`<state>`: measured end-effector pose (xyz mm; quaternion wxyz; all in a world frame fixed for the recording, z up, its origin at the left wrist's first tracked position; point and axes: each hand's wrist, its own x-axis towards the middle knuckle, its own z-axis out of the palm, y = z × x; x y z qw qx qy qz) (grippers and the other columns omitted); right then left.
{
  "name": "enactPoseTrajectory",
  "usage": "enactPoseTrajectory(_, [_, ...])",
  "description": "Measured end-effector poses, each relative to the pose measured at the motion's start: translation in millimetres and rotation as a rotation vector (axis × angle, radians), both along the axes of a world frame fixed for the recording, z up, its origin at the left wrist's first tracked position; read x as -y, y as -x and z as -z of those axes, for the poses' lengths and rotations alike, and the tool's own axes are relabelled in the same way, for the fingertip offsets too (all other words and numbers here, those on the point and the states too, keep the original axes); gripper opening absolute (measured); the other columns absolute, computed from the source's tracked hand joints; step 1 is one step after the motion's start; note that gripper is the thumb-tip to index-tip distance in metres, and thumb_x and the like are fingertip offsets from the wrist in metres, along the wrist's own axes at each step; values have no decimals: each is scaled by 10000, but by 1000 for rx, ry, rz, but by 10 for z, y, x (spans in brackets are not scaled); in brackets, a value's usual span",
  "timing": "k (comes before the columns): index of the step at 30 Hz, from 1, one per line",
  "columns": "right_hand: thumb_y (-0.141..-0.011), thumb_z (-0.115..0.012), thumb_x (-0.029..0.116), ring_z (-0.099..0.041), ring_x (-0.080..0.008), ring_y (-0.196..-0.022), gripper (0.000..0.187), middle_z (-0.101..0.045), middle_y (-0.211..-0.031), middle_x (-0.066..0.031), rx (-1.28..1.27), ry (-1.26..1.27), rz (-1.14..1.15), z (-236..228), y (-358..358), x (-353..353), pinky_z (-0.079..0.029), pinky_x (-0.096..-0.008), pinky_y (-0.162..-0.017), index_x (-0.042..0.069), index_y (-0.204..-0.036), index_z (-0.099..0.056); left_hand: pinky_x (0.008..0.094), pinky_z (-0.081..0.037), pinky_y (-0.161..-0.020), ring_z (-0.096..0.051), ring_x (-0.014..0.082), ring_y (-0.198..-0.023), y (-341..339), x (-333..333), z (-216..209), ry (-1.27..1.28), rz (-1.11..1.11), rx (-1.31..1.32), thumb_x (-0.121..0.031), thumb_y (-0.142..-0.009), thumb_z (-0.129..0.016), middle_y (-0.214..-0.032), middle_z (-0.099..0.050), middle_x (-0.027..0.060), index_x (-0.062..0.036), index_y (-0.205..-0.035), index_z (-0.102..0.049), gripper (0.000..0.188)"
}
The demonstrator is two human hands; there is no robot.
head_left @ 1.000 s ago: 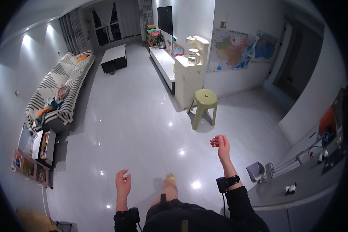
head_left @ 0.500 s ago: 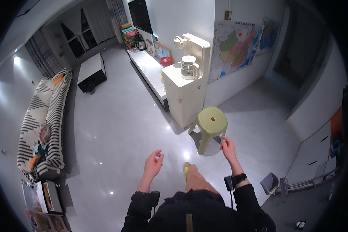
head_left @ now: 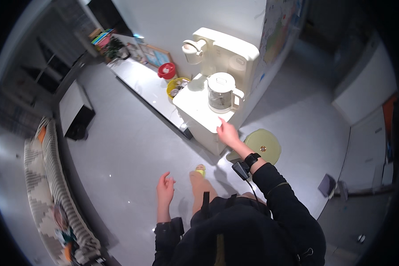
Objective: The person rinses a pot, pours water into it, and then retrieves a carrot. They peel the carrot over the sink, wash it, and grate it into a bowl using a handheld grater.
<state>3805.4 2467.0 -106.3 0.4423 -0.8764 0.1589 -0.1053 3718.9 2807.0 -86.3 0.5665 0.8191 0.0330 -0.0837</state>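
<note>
Right hand (head_left: 226, 131) stretched forward, fingers loosely spread, holding nothing, fingertips at the near edge of the white cabinet (head_left: 195, 106). Just beyond the hand, on the cabinet top: a glass kettle (head_left: 221, 93) with white lid, upright, handle toward the right. Behind the kettle, a cream water dispenser (head_left: 224, 51). Below and right of the hand, on the floor, a pale green stool (head_left: 264, 145). Left hand (head_left: 165, 189) low over the grey floor, open and relaxed, empty, well apart from the kettle. Far left of it, a patterned sofa (head_left: 42, 177).
</note>
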Motion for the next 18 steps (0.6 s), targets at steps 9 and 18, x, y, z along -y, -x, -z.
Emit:
enactPoseTrajectory(9, [-959,-406,337,-530,-117,-836,389,-579,-821,-29,175,-314,394,-3,-798,954,-421,-285,-763,-11,-951,-579,259,-444,-575,-537,104,-567,-2375,210,14,-118,514,-93,-165,-878,-551,-709,-602,29,-31,-1130,-543,285])
enactPoseTrajectory(18, [-873,-480,315,-426,-75,-466,365,-490,-550,-6,391,-640,637,-6,-901,512,-330,-223,-436,26,-659,-546,272,-455,-609,-533,137,-594,-3003,863,-31,-170,787,3,-157,-873,-561,-792,-592,62,-27,-1131,-541,289])
